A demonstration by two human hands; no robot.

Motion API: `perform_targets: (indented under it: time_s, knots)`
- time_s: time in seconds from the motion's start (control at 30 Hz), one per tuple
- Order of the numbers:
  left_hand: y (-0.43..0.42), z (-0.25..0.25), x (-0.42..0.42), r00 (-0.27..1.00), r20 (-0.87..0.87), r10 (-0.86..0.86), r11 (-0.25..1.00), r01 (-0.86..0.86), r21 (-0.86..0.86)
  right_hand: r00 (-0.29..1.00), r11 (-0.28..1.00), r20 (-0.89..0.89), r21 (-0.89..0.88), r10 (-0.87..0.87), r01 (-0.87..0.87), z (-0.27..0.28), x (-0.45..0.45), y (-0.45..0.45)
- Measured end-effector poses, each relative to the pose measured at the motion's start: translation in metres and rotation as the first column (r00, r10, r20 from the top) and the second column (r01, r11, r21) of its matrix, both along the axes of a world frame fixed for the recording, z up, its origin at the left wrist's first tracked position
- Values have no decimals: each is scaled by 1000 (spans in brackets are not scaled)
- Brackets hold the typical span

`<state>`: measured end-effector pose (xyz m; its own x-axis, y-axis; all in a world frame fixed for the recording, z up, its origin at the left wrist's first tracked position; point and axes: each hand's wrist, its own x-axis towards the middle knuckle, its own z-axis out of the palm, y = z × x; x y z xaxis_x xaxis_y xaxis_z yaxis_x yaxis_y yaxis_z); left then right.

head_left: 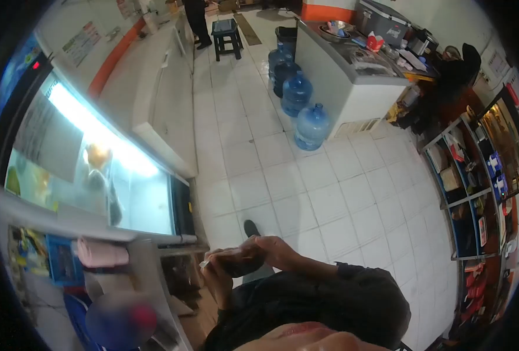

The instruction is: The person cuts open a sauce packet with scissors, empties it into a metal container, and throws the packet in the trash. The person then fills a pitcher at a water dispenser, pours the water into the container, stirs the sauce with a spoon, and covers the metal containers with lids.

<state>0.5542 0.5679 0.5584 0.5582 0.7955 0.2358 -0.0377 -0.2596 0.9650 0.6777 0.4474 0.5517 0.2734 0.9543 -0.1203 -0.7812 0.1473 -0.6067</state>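
Near the bottom middle, in front of my dark-clothed body, a dark brown, rounded bundle (237, 263) is held between both hands. It has a glossy look and a small pale tip at its left end; its kind cannot be made out. My left hand (217, 282) is closed around its left side. My right hand (273, 251) grips its right end, the forearm reaching in from the right. Parts of the fingers are hidden behind the bundle.
A lit glass-door fridge (139, 196) stands at left, with a pink container (102, 253) below it. Blue water jugs (312, 127) line the counter (359, 99). A stool (226, 38) and a person's legs (198, 23) are farther back. Shelves (461, 193) stand right.
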Motion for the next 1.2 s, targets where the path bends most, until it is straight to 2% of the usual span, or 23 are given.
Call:
perform_targets:
  time_s: [0.1,0.17,0.2,0.23,0.27,0.3,0.33,0.37,0.4,0.43,0.53,0.6,0.63,0.67,0.7,0.77,0.8,0.83,0.93,1.0,1.07,1.1,1.2]
  knots:
    - [81,-9,65,992,-107,-64,997,68,39,913,963,386,-267,127,-21,21,72,67]
    - [130,6,114,974,-210,-88,991,107,80,873,979,481,-123,-83,161,22,109,111]
    - [150,4,144,987,-111,-112,994,110,-30,832,966,521,-51,-192,255,25,132,126]
    - [170,1,174,993,-7,-120,984,118,-137,391,899,893,34,-223,437,52,162,137]
    - [190,21,206,966,-105,-235,933,254,253,209,838,910,214,-358,502,44,195,148]
    - [202,36,239,950,-109,-293,937,308,163,223,676,806,270,-548,685,29,229,157]
    - [214,43,268,930,-111,-349,931,358,75,361,497,611,62,-705,866,22,269,164]
    - [229,35,296,935,-71,-349,928,355,117,172,321,685,96,-708,942,18,314,159]
    - [246,20,328,937,-23,-348,924,347,162,99,201,555,126,-826,971,30,349,160]
    - [261,15,362,937,29,-348,919,335,208,165,243,547,73,-821,967,31,378,152]
    - [284,25,453,946,-22,-324,937,318,-142,188,409,748,122,-637,904,28,435,185]
    - [304,19,510,915,-97,-391,909,367,-195,413,678,719,111,-560,727,34,468,223]
    - [310,29,543,893,-125,-431,896,409,-173,424,743,835,-28,-350,668,26,491,236]
    - [321,35,568,871,-174,-459,886,437,-153,547,792,714,18,-437,610,11,512,264]
    - [340,22,593,839,-55,-541,840,542,2,577,798,675,28,-459,602,19,532,285]
    - [379,30,641,817,16,-576,805,564,182,627,784,591,16,-508,620,29,576,329]
    - [402,39,666,809,-27,-588,751,558,352,633,763,562,-5,-532,647,28,601,347]
    - [420,44,687,836,-34,-547,786,528,322,571,736,692,-84,-441,671,23,630,365]
    - [473,48,749,901,-4,-433,883,425,201,458,689,843,-154,-282,708,46,703,427]
    - [506,54,794,932,52,-359,932,355,80,427,671,819,-71,-382,738,67,756,474]
    - [545,66,854,917,131,-375,915,344,212,414,664,761,30,-500,747,73,808,517]
    - [571,74,877,905,150,-398,894,346,285,435,651,778,-43,-454,758,75,837,535]
    - [644,78,968,904,130,-408,867,340,363,236,584,848,102,-474,805,86,915,591]
